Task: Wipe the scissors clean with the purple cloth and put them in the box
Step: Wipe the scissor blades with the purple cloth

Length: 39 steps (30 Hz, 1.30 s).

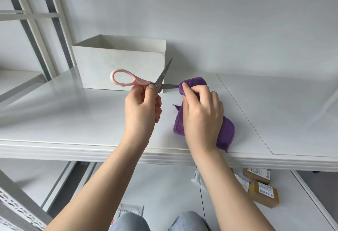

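Note:
Pink-handled scissors [128, 80] are held above the white table, blades spread apart. My left hand [141, 110] grips them near the pivot; one pink loop sticks out to the left and the other handle is hidden in my palm. One blade points up towards the box, the other points right into the purple cloth [193, 82]. My right hand [202, 115] holds the cloth bunched, pinching its top fold around that blade's tip. The cloth's lower end hangs down to the table near its front edge. The open white box [118, 66] stands behind the scissors.
The white table [73, 117] has a seam running down its right part. A grey metal shelf frame [45, 29] stands at the left. On the floor below lie yellow-brown parcels [263, 192] and small packets. My knees show at the bottom.

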Available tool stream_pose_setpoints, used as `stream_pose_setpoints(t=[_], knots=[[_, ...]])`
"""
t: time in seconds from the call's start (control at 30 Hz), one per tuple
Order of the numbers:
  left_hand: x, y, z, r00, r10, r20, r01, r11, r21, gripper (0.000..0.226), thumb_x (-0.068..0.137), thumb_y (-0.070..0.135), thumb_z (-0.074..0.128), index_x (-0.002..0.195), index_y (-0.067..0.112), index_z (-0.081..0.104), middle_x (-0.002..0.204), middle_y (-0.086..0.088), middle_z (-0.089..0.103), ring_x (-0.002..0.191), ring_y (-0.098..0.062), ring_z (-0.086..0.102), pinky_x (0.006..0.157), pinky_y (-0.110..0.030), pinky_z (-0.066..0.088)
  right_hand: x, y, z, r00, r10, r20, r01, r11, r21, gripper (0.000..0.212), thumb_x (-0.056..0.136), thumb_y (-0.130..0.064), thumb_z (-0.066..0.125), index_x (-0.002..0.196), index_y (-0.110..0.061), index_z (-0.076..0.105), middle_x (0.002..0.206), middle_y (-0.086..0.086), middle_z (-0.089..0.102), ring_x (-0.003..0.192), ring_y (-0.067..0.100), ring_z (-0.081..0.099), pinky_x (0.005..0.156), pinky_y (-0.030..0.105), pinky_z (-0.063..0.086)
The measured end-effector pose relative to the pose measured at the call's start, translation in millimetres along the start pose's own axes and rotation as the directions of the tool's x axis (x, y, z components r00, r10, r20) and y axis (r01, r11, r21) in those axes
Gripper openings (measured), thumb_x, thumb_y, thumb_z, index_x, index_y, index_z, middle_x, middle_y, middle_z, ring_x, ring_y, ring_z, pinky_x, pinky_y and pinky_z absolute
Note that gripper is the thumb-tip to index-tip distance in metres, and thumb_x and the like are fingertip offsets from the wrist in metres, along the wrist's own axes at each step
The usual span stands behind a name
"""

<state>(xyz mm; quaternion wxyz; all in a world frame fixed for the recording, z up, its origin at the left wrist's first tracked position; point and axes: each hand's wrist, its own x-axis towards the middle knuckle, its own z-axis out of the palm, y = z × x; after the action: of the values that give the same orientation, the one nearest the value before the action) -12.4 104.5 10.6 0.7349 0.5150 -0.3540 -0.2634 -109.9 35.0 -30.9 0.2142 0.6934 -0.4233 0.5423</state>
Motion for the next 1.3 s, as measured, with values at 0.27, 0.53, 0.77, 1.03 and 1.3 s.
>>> stream_pose_setpoints(t=[0.27,0.53,0.77,1.03,1.3], knots=[[1,1,-2,1.0,-0.002,0.012,0.003,1.0,-0.025,0.02,0.097,0.015,0.043,0.081,0.008,0.051,0.046,0.01,0.042,0.04,-0.012,0.032,0.04,-0.02,0.026,2,8,1,1.0,0.004,-0.019,-0.004,1.0,-0.027,0.042,0.076,0.002,0.071,0.111,-0.02,0.072,0.09,0.001,0.063,0.072,0.024,0.051,0.059,0.033,0.036],[8,-5,-7,0.995,-0.097,0.007,0.097,0.995,0.018,0.021,0.098,0.019,0.041,0.091,0.007,0.058,0.055,0.006,0.05,0.04,-0.01,0.038,0.042,-0.02,0.032,17,30,-12,0.968,0.245,-0.06,-0.234,0.961,0.148,0.023,0.088,-0.012,0.062,0.107,-0.019,0.073,0.093,0.005,0.064,0.079,0.025,0.056,0.064,0.034,0.045],[11,-12,3,0.999,0.045,-0.001,-0.045,0.987,0.155,0.024,0.097,0.016,0.038,0.076,0.015,0.049,0.06,0.005,0.053,0.046,-0.015,0.044,0.043,-0.023,0.038,6,-30,-33,0.998,0.005,0.056,-0.013,0.99,0.14,0.018,0.085,-0.017,0.062,0.099,-0.022,0.073,0.09,-0.002,0.065,0.073,0.018,0.062,0.054,0.023,0.036],[7,-16,4,0.993,0.106,0.059,-0.113,0.986,0.125,0.029,0.095,0.023,0.039,0.068,0.012,0.042,0.045,0.013,0.036,0.041,-0.013,0.032,0.046,-0.028,0.026,7,-38,-15,0.999,0.0,0.051,-0.012,0.972,0.233,0.02,0.086,-0.015,0.065,0.104,-0.018,0.075,0.089,-0.002,0.067,0.076,0.019,0.065,0.051,0.026,0.042],[5,-13,3,0.999,0.037,0.004,-0.037,0.999,0.019,0.045,0.105,0.029,0.031,0.08,0.0,0.054,0.057,0.002,0.047,0.036,-0.013,0.031,0.038,-0.018,0.026,0,-25,-8,1.0,-0.002,-0.006,0.002,0.997,0.081,0.019,0.084,-0.008,0.067,0.098,-0.019,0.076,0.083,-0.002,0.065,0.066,0.019,0.062,0.045,0.026,0.041]])
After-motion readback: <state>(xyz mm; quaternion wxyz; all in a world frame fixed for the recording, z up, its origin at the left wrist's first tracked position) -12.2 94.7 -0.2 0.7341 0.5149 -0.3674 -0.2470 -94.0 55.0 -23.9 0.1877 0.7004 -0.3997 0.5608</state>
